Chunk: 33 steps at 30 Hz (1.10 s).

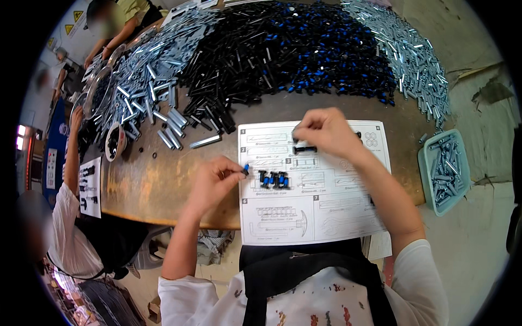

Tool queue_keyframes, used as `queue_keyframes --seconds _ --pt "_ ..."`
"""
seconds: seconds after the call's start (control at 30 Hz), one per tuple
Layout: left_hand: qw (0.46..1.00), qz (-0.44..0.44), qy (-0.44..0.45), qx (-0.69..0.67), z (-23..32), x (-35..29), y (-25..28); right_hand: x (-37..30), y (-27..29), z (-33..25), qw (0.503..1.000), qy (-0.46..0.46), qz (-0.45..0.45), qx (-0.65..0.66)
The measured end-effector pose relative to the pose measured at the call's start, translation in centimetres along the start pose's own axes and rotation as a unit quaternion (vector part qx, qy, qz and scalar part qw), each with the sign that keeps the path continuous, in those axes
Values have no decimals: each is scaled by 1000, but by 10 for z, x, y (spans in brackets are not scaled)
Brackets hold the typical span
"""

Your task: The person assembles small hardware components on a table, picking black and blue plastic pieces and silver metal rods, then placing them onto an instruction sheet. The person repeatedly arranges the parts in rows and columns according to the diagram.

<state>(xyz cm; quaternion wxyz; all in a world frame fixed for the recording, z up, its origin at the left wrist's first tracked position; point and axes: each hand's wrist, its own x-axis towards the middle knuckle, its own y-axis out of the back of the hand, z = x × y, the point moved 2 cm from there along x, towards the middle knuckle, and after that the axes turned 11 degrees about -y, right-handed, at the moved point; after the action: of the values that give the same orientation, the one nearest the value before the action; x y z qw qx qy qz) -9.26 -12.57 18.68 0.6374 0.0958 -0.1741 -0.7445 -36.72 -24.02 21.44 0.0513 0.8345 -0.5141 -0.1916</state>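
A white sheet with printed part drawings (pixel 277 228) lies at the near edge of the table in front of me. My left hand (pixel 217 182) is at the sheet's left side, its fingertips pinching a small black bolt with a blue band (pixel 246 169). Several black bolts with blue bands (pixel 274 180) lie grouped on the sheet beside it. Over the sheet's upper middle, my right hand (pixel 329 133) has its fingers closed on a small black part (pixel 296 134), mostly covered by the fingers. Just below it rests a black bolt (pixel 305 149).
Heaped across the back are silver tubes (pixel 144 103), black bolts (pixel 234 60), blue-banded bolts (pixel 337 54) and silver screws (pixel 413 65). A light green basket of silver parts (pixel 445 171) stands right. At left are a bowl (pixel 116 142) and another person's sheet (pixel 91 187); co-workers work there.
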Motion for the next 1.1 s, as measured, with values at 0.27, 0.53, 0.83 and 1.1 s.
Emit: queue_keyframes --seconds 0.27,0.53,0.83,1.1 --pt "969 84 -116 200 13 -42 -41 -16 -121 -9 947 175 61 -263" --pt "977 70 -124 157 14 -42 -32 -51 -98 -7 915 181 83 -351" --pt "968 -91 -139 188 17 -7 -33 -69 -83 12 937 105 28 -331" --pt "966 -12 -168 195 12 -17 -48 -71 -88 17 933 153 49 -321"
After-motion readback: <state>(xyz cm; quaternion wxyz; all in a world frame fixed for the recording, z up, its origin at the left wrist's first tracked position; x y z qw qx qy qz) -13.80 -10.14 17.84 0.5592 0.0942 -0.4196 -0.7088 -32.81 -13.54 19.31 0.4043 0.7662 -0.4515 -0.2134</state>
